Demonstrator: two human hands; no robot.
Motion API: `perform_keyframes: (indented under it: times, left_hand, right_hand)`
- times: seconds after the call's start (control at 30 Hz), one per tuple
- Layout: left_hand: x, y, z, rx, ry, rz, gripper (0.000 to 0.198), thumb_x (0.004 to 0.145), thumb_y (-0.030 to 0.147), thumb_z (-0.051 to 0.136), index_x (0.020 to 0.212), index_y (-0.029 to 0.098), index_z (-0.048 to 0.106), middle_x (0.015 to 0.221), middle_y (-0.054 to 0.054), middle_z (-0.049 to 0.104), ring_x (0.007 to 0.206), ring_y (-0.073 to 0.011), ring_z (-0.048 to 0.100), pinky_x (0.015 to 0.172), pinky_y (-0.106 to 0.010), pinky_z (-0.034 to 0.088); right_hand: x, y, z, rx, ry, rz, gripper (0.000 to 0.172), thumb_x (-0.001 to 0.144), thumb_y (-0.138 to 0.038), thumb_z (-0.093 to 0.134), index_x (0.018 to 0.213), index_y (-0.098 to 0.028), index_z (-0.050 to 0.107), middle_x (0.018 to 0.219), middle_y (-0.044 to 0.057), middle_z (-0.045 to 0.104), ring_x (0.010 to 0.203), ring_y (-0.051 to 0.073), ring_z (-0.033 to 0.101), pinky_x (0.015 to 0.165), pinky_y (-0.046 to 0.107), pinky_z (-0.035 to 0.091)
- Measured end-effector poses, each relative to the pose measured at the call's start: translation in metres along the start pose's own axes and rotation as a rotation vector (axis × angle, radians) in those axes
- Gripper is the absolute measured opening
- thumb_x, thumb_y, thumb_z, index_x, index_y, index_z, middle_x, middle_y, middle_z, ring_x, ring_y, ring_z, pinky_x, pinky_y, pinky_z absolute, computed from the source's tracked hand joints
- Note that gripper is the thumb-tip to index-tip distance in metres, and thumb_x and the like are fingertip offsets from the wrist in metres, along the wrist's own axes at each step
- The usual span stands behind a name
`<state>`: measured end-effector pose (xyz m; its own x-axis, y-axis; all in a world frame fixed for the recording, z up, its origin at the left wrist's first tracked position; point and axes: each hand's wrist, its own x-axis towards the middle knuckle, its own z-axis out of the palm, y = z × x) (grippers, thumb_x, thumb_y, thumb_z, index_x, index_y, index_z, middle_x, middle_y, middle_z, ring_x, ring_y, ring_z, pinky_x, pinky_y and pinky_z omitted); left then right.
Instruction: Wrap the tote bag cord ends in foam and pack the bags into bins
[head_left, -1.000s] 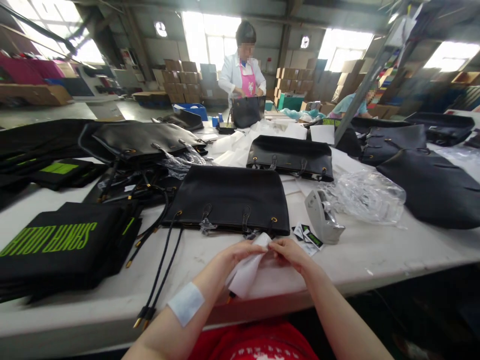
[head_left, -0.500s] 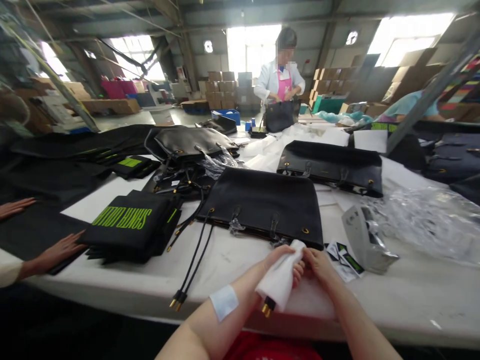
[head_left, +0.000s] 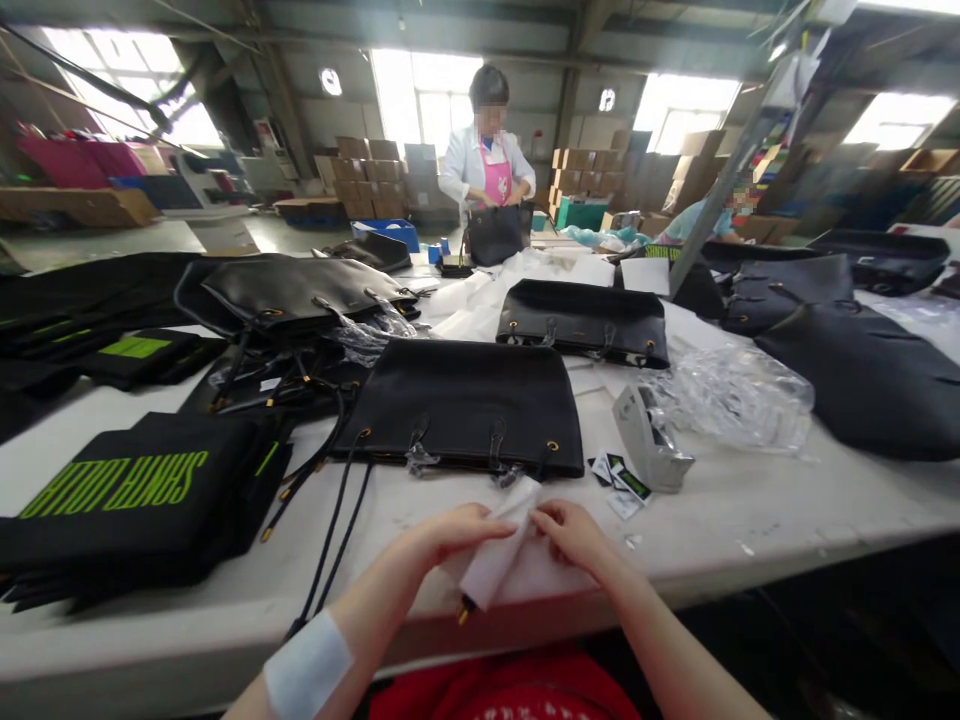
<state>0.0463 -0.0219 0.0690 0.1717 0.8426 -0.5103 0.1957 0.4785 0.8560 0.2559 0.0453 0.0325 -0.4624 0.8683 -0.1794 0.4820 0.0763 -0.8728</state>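
Observation:
Both of my hands are at a roll of thin white wrapping paper (head_left: 495, 560) near the table's front edge. Gold-tipped ends of a black cord (head_left: 465, 608) stick out of its lower end. My left hand (head_left: 469, 530) holds the roll from the left, thumb across it. The fingertips of my right hand (head_left: 566, 530) pinch the paper's right edge. Just beyond lies a black handbag (head_left: 469, 400) with gold eyelets and plastic-wrapped handles. From its left eyelet a second pair of black cords (head_left: 341, 535) hangs loose toward the front edge.
Folded black cloth bags (head_left: 142, 500) with green lettering are stacked at left. Right of the handbag lie small tags (head_left: 621, 480), a silver-grey packet (head_left: 652, 440) and crumpled clear plastic (head_left: 742, 400). Another black handbag (head_left: 585, 325) lies behind. A co-worker (head_left: 487, 160) stands across the table.
My view has turned to the right. My left hand has loosened from a wrapped grip to a flatter hold with the thumb along the paper. The co-worker's hands at far left have left the view.

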Motion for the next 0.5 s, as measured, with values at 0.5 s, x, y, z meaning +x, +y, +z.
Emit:
perform_keyframes:
  times: [0.5]
  left_hand:
    - [0.007, -0.011, 0.002, 0.350, 0.334, 0.148, 0.030, 0.084, 0.036, 0.050, 0.071, 0.021, 0.072, 0.085, -0.003, 0.075, 0.091, -0.0233, 0.067, 0.087, -0.026, 0.050]
  right_hand:
    - [-0.005, -0.039, 0.025, -1.060, 0.061, -0.987, 0.020, 0.092, -0.026, 0.055, 0.110, -0.029, 0.064, 0.113, -0.001, 0.068, 0.098, 0.016, 0.062, 0.089, 0.031, 0.050]
